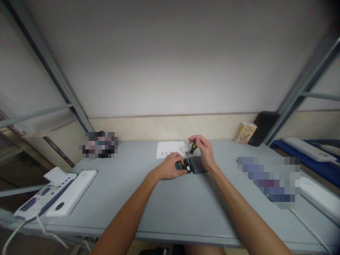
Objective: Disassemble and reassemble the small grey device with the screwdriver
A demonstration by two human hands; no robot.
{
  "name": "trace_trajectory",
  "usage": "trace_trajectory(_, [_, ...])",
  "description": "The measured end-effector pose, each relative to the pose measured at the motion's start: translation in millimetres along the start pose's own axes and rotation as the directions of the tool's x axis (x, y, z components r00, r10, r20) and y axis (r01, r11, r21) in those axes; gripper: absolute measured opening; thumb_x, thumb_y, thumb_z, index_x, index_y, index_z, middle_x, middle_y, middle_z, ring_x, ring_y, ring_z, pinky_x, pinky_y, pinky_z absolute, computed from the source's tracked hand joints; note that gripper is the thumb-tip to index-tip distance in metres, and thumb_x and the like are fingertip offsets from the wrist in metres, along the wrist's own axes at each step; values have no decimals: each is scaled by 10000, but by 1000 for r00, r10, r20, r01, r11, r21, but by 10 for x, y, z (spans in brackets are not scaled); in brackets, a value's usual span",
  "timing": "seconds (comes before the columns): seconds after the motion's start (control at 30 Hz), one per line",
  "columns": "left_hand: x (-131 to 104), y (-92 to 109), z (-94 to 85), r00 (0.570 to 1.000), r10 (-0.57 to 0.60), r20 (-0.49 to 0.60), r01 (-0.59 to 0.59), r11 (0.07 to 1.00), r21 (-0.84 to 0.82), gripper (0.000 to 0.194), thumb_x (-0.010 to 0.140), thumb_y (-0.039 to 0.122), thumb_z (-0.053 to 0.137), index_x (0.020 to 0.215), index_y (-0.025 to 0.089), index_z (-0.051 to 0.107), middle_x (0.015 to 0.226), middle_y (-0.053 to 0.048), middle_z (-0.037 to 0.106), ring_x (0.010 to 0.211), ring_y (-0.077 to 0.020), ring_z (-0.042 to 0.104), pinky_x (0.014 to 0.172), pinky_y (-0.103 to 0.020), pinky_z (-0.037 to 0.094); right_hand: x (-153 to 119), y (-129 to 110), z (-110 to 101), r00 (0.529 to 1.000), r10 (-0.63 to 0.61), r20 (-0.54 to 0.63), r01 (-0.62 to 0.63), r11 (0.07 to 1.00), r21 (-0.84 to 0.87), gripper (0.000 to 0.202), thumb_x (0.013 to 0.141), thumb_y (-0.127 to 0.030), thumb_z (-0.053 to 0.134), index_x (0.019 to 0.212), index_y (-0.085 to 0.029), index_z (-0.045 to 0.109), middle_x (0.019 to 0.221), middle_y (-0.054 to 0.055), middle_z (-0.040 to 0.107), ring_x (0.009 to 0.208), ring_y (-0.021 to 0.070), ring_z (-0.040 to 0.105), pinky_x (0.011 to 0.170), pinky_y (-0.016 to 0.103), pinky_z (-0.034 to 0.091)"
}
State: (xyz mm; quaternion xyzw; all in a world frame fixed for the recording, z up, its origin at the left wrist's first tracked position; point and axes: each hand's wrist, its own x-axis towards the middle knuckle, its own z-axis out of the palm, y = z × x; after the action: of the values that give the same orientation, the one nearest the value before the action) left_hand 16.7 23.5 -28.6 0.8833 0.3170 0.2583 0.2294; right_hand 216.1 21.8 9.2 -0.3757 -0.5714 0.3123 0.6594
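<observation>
My right hand [204,150] is closed round a screwdriver [193,147] with a yellow and black handle. The screwdriver slants down to the left, its tip at a small opened black device [189,168] that shows a green circuit board [178,165]. My left hand [171,166] grips this device from the left, fingers over the far side and thumb along the near edge. A dark grey flat panel [199,165] lies at the device's right, partly under my right wrist; I cannot tell whether the two are joined. Behind them is a white sheet [163,148] with several tiny dark screws [162,153] on it.
A small whitish, translucent item [184,147] lies on the sheet's right side. At the left stand a power strip [45,194] and a white flat box [77,194] with cables. A yellow box [244,133] and a black case [263,128] lean at the back right of the grey table [170,212].
</observation>
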Motion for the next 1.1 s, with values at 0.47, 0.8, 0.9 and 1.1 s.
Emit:
trace_trajectory(0.47, [-6,2,-2,1000,4,6,-4,1000,-2,270,787,350,808,825,208,582,1025,-48,586,1026,-244,530,967,-370,414,19,6,-18,999,40,31,-41,998,41,315,961,-493,541,1052,-231,692,770,6,610,725,186,549,751,327,439])
trace_trajectory(0.8, [10,9,-7,1000,11,-3,-11,1000,18,263,769,346,809,862,214,602,1009,-43,615,1014,-245,549,965,-383,432,19,-40,-14,999,-42,14,43,995,-94,280,905,-484,639,841,-227,730,834,29,587,828,202,556,782,326,430])
trace_trajectory(0.9, [10,-8,0,1000,12,-15,-12,1000,5,335,757,327,806,1029,233,636,1070,-49,642,1031,-252,563,968,-391,438,38,-44,-41,997,-2,78,8,997,-73,296,930,-480,605,1040,-246,748,858,33,645,839,208,584,799,334,437])
trace_trajectory(1.1, [-5,-48,10,1000,2,-17,-2,1000,-4,385,755,338,810,1096,241,661,1109,-58,652,1066,-267,570,980,-399,439,31,-19,-38,998,-32,51,34,999,-31,311,960,-479,550,921,-233,736,971,65,697,973,239,605,879,363,441])
